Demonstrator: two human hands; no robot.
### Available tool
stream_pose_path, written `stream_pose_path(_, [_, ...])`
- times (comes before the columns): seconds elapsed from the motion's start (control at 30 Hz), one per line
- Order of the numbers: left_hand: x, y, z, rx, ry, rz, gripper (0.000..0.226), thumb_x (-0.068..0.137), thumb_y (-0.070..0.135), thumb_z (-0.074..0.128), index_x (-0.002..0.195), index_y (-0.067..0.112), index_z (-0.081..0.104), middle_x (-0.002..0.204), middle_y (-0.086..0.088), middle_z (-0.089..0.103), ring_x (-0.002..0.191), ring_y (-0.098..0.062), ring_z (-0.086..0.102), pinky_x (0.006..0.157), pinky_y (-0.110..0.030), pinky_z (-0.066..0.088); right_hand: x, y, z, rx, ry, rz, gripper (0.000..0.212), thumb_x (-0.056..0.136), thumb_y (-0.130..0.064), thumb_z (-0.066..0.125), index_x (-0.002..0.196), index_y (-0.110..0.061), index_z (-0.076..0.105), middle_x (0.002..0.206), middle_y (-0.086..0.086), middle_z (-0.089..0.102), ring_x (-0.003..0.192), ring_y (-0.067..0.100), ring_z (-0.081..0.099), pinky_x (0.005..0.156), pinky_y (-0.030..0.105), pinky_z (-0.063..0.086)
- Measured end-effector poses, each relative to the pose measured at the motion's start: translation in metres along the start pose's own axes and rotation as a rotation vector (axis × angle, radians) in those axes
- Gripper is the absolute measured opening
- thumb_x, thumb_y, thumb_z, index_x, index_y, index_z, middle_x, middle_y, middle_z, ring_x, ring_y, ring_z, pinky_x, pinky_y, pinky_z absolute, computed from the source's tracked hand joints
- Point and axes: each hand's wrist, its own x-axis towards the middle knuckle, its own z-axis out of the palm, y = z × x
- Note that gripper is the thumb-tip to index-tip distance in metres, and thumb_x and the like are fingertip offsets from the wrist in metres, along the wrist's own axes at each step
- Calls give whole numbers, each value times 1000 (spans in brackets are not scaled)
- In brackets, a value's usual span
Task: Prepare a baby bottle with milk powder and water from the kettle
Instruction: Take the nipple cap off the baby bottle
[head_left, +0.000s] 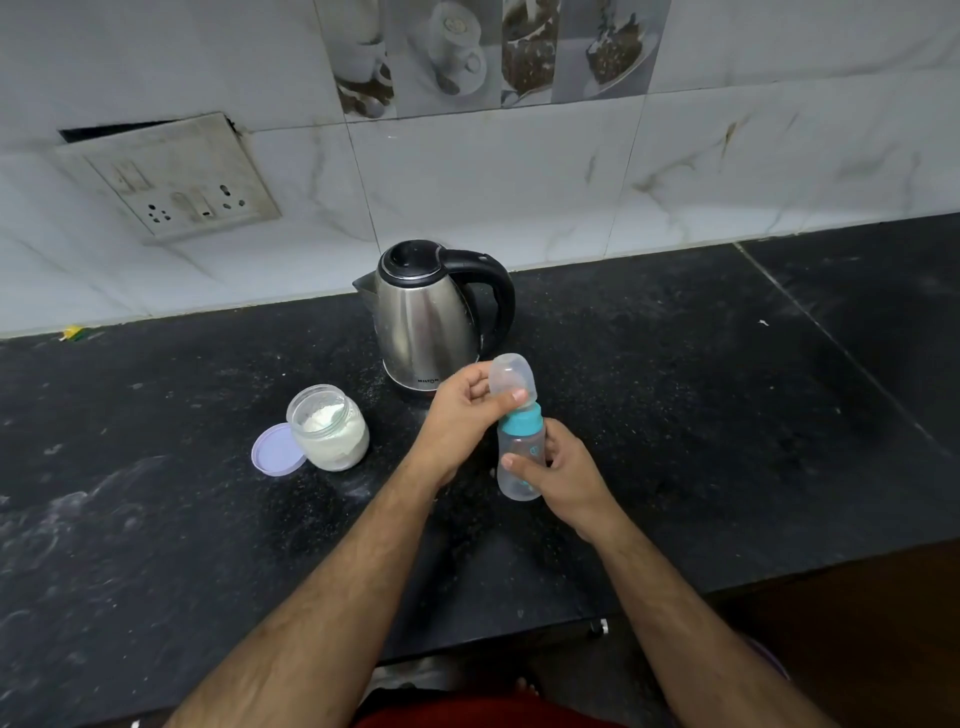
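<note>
A clear baby bottle (519, 467) with a teal collar is held above the black counter (701, 415). My right hand (563, 478) grips its body. My left hand (460, 415) holds the clear dome cap (511, 376) at the bottle's top. Behind them stands a steel kettle (426, 322) with a black lid and handle, the handle pointing right. To the left sits an open glass jar (330, 428) of white milk powder. The jar's lilac lid (275, 449) lies flat beside it.
A switch and socket plate (176, 182) hangs loose on the tiled wall at back left. A small yellow and green scrap (72, 332) lies where counter meets wall. The counter's front edge runs across the lower right.
</note>
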Motion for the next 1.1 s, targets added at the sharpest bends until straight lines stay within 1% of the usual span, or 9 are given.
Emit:
stream_pose_path(0.13, [10,4,-3,32,167,52,30,88,17,71,117,9,66,98,6,74,88,1,68,75,-16,50,-3,9,-7,23,56,55,42,81,-16,80,117,-18,59,110,-1,70,102,13,68,84,27,54])
stream_pose_path(0.23, [24,-9,-12,232,157,47,39,82,27,78,119,20,67,106,5,73,97,-8,68,85,-23,54,-5,14,-16,35,148,63,42,81,-17,80,117,-20,58,112,-3,68,104,12,67,86,28,55])
stream_pose_path(0.33, [36,-33,-16,438,163,-33,44,75,37,82,116,28,67,105,7,71,96,-11,66,92,-36,55,-1,11,-27,4,205,39,42,81,-18,81,116,-20,58,112,-3,68,104,12,66,90,33,56])
stream_pose_path(0.47, [48,-53,-14,580,175,-152,42,73,31,85,111,31,65,99,14,69,92,-6,64,91,-34,54,7,6,-35,-40,213,21,48,80,-21,82,121,-20,56,116,-3,66,108,12,65,92,35,56])
stream_pose_path(0.7, [62,-75,-10,832,101,-159,60,72,32,85,127,26,62,125,4,64,110,-15,62,100,-40,49,10,8,-40,-53,221,48,49,78,-23,83,120,-22,58,113,-5,68,105,9,66,92,34,57])
stream_pose_path(0.8, [65,-81,-8,878,96,-136,61,73,32,84,129,26,61,129,3,62,114,-17,61,103,-42,46,9,11,-41,-48,217,49,47,78,-22,83,118,-22,59,110,-4,69,103,10,67,90,34,57])
stream_pose_path(0.9, [66,-87,-6,931,76,-123,65,74,32,83,133,24,58,134,1,60,120,-19,58,106,-41,44,9,10,-42,-62,216,47,44,78,-21,83,114,-25,59,108,-6,69,101,10,67,87,30,57])
stream_pose_path(1.0, [66,-92,-5,975,79,-134,71,76,34,81,140,23,52,140,-1,57,126,-19,54,108,-42,43,10,9,-41,-62,207,44,46,79,-20,83,118,-22,59,109,-6,69,102,9,67,85,27,56])
stream_pose_path(1.1, [65,-93,-5,1011,58,-165,89,75,41,82,150,23,38,148,-3,48,133,-21,47,110,-45,39,11,6,-40,-62,192,49,47,79,-22,82,120,-22,59,111,-6,68,103,8,66,86,27,56])
